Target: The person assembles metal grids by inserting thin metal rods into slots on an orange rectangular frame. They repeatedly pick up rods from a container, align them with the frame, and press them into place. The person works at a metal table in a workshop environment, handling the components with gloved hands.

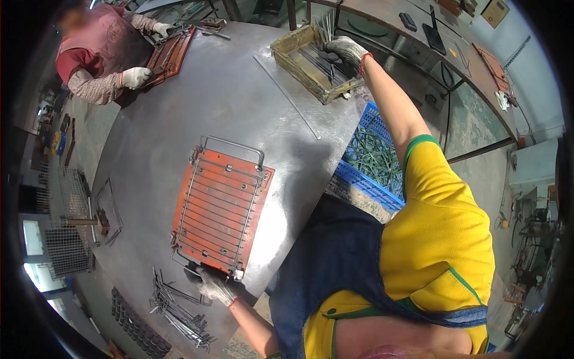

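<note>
A person in a yellow shirt and dark blue apron is leaning over a round grey metal table [197, 102], both hands in white knit work gloves. The left hand [216, 287] is resting at the near end of one orange jig plate [222, 209], fingers curled over the edge of the wire rack [218, 206] that is lying on the plate; whether the fingers are fully clamped on the wire is too small to tell. The right hand [347, 49] is reaching far across the table into one shallow yellowish tray [299, 63], fingers closed around a small bunch of thin metal rods [326, 27] that are sticking up out of the fist. One long straight rod [287, 99] is lying loose on the table between tray and jig. A pile of bent wire pieces [179, 311] is sitting just beside the left hand. One blue plastic crate [368, 173] is standing below the table edge. At the far side, a second person [101, 54], also wearing two white gloves, is working at a second orange jig [170, 54].
</note>
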The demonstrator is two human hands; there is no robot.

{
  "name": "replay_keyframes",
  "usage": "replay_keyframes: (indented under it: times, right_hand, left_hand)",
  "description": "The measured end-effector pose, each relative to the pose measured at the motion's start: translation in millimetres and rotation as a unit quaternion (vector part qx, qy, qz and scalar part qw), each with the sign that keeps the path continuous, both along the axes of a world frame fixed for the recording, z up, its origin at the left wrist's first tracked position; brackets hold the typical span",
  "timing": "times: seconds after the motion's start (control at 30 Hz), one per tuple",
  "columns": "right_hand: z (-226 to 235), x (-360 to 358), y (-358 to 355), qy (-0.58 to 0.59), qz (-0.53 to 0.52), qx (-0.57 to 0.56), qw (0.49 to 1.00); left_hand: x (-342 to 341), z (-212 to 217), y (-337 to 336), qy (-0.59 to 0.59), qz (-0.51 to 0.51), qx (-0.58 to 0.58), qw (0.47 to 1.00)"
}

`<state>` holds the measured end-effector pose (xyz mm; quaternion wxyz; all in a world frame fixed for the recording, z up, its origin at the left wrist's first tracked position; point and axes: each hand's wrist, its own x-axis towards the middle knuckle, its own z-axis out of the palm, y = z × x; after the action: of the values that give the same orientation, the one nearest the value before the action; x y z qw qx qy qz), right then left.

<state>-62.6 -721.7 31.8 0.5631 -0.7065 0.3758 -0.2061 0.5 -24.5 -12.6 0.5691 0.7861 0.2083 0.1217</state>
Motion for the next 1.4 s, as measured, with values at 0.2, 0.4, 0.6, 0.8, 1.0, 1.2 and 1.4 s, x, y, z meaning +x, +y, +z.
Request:
replay_keyframes:
  times: [0.2, 0.4, 0.6, 0.8, 1.0, 1.2, 1.4]
  right_hand:
    - [29.8, 10.6, 23.5, 0.299, 0.096, -0.340, 0.886]
    - [-23.4, 13.6, 0.0, 0.286, 0.123, -0.459, 0.832]
    - [0.5, 14.9, 21.4, 0.278, 0.105, -0.321, 0.899]
    - [-18.4, 11.3, 4.7, 0.285, 0.059, -0.399, 0.870]
    - [-21.6, 9.9, 11.5, 0.259, 0.031, -0.380, 0.888]
    - [-12.7, 5.3, 44.3, 0.392, 0.092, -0.431, 0.807]
    - [-16.2, 21.6, 39.9, 0.402, 0.094, -0.443, 0.796]
  left_hand:
    - [-0.1, -10.6, 5.7, -0.072, -0.009, -0.088, 0.993]
    - [9.5, -17.3, 14.0, 0.019, -0.007, 0.019, 1.000]
    - [-2.7, -2.2, -2.3, -0.068, -0.022, -0.113, 0.991]
    - [10.1, -14.7, 7.4, -0.029, -0.033, -0.092, 0.995]
    - [16.5, -13.8, 12.7, -0.022, -0.057, -0.039, 0.997]
    - [12.3, -3.2, 10.1, 0.011, -0.066, -0.051, 0.997]
    - [13.3, 7.1, 4.1, 0.045, -0.053, 0.002, 0.998]
